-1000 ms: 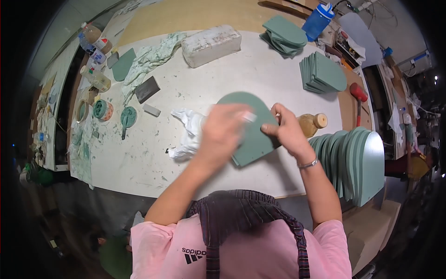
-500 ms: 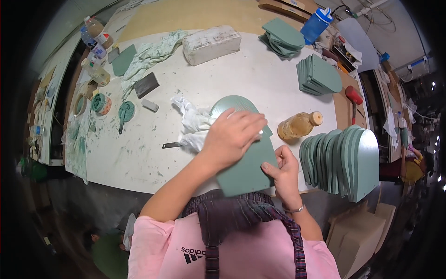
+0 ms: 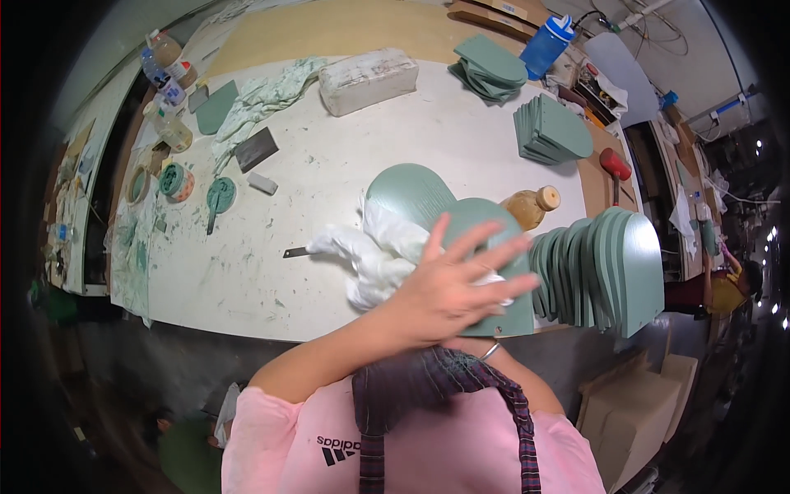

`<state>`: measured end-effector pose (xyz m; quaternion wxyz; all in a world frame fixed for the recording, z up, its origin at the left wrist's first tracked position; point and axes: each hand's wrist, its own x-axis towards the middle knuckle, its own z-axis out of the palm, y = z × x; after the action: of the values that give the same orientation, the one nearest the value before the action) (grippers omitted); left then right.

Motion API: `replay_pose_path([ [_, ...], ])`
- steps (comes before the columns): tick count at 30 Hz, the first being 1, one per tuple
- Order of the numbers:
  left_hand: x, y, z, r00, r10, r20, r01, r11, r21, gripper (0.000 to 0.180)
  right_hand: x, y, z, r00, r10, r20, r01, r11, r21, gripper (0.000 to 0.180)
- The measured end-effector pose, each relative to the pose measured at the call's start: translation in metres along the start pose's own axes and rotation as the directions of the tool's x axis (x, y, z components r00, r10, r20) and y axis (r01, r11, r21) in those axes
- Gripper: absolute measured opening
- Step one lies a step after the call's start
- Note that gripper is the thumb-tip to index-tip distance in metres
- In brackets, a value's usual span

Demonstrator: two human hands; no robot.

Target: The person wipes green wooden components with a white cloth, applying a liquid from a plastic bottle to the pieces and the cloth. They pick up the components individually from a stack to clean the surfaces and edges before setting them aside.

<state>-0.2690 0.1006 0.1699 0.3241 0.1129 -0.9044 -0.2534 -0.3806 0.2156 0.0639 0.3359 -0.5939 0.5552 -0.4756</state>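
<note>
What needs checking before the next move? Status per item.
1. Bare left hand clear of the flat green round-topped panel: not ok, spread fingers overlap it; contact unclear.
2. Bare right hand has a firm grip: cannot tell, mostly hidden behind the left hand and forearm.
3. Thin dark metal strip free of the crumpled white cloth: not ok, only one end shows.
4. Clear bottle of amber liquid capped: ok, tan cap on.
5. Row of green round-topped panels at right standing on edge: ok.
</note>
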Motion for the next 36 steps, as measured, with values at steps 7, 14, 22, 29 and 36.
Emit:
replay_pose_path([
  [7, 0.005, -0.060, 0.003, 0.811, -0.585, 0.025, 0.583, 0.801, -0.135, 0.030, 0.005, -0.034, -0.009, 0.620, 0.171, 0.766, -0.356, 0.931, 0.080, 0.032],
  [14, -0.012, -0.054, -0.015, 0.807, -0.582, -0.098, 0.553, 0.804, -0.218, 0.036, 0.015, 0.010, -0.022, 0.923, 0.146, 0.356, -0.171, 0.984, 0.039, 0.041],
  [22, -0.001, -0.040, -0.026, 0.858, -0.514, -0.005, 0.505, 0.844, -0.179, 0.031, 0.048, -0.065, -0.082, 0.819, 0.344, 0.458, -0.572, 0.530, 0.626, 0.049],
  [29, -0.025, -0.063, -0.051, 0.503, -0.864, 0.025, 0.606, 0.332, -0.723, 0.033, 0.040, -0.078, -0.088, 0.852, 0.391, 0.348, -0.521, 0.569, 0.636, 0.045],
  [36, 0.025, -0.014, -0.033, 0.983, -0.062, -0.172, 0.084, 0.989, 0.123, 0.017, 0.047, -0.083, -0.076, 0.873, 0.358, 0.332, -0.484, 0.724, 0.492, 0.045],
])
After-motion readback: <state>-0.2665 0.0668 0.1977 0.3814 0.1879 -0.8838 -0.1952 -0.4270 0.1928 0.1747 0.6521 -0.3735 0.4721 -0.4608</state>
